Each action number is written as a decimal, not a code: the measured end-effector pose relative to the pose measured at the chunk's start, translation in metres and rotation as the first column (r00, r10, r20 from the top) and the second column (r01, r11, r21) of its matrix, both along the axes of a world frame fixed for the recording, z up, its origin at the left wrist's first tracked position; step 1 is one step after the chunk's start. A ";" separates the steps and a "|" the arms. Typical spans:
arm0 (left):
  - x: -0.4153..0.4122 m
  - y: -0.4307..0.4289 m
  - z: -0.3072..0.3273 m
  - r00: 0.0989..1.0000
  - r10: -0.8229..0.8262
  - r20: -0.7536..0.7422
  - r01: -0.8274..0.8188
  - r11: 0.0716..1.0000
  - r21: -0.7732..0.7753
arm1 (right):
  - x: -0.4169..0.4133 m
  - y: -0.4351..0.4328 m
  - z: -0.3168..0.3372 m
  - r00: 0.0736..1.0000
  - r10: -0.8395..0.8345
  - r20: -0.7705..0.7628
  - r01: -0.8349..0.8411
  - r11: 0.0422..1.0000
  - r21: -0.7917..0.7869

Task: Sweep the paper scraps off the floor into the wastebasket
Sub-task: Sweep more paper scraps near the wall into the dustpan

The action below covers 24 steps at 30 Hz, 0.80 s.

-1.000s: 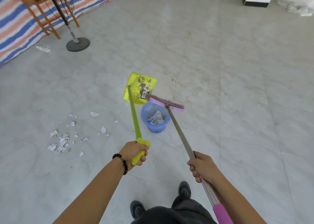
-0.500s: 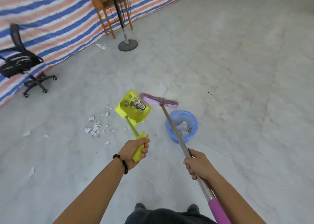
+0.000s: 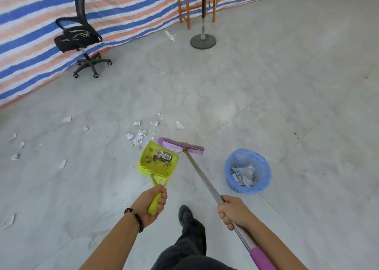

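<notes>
My left hand (image 3: 150,205) grips the handle of a yellow-green dustpan (image 3: 158,160), whose pan hangs just short of a cluster of white paper scraps (image 3: 138,136) on the grey tiles. In my right hand (image 3: 232,211) is the metal pole of a purple broom (image 3: 181,146), its head right beside the pan's far edge. A blue wastebasket (image 3: 248,170) with crumpled paper inside stands to the right of the broom. More scraps (image 3: 62,164) lie scattered to the left.
A black office chair (image 3: 79,37) stands at the back left against a striped tarp (image 3: 123,11). A fan stand with a round base (image 3: 203,41) and a wooden stool (image 3: 184,5) are at the back. My shoe (image 3: 185,215) is between my hands.
I have turned and stepped left, away from the wastebasket. Dustpan and broom have swung from above the basket over to the pile of scraps. Both grips are unchanged.
</notes>
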State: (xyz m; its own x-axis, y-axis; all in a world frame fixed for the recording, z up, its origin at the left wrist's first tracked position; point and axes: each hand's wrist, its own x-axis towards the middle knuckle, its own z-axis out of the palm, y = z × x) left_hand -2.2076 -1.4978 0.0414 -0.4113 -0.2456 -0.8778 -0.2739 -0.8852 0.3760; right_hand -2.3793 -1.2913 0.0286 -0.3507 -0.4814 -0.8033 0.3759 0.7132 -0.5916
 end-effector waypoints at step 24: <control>-0.098 -0.230 -0.049 0.939 0.093 0.332 -0.095 0.995 -0.010 | -0.228 -0.415 -0.046 0.852 0.454 -0.262 -0.428 0.891 0.151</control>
